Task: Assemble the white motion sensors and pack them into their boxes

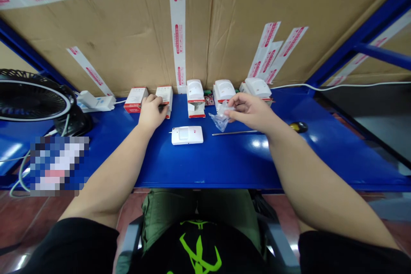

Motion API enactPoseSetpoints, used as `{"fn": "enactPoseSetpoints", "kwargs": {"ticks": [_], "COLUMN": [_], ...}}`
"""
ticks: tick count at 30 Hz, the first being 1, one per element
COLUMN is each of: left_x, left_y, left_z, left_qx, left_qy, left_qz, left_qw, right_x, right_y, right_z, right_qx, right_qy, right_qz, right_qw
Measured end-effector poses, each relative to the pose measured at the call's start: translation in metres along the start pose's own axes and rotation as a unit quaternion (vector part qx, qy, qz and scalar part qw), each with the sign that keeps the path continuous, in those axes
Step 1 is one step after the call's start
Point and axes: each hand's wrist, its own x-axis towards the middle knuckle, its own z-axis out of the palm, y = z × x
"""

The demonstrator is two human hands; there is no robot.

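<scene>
My left hand [151, 112] is curled against the second red-and-white box [165, 93] from the left. A small dark item shows at its fingertips, too hidden to name. In my right hand [252, 110], thumb and fingers pinch a crumpled clear plastic bag [220, 120]. Between the hands, a white motion sensor [192, 135] with a clear window lies flat on the blue table [205, 167]. A long screwdriver [233, 133] lies under my right hand and forearm, its yellow-and-black handle out to the right.
Along the cardboard wall stand another box [135, 98] and several boxes topped by white sensors [195, 89]. Green and red circuit boards [209, 97] sit among them. On the left are a black fan [32, 96], a power strip [96, 103] and cables.
</scene>
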Motion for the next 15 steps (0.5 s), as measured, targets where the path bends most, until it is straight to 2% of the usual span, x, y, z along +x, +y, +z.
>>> {"fn": "enactPoseSetpoints", "kwargs": {"ticks": [15], "left_x": [0.0016], "left_y": [0.0], "left_z": [0.0024], "left_qx": [-0.023], "left_qy": [-0.014], "left_qz": [0.0], "left_qw": [1.0], "right_x": [0.0025], "right_y": [-0.0014], "right_z": [0.0054], "right_qx": [0.039], "right_qy": [0.005], "right_qz": [0.012], "right_qw": [0.999]}}
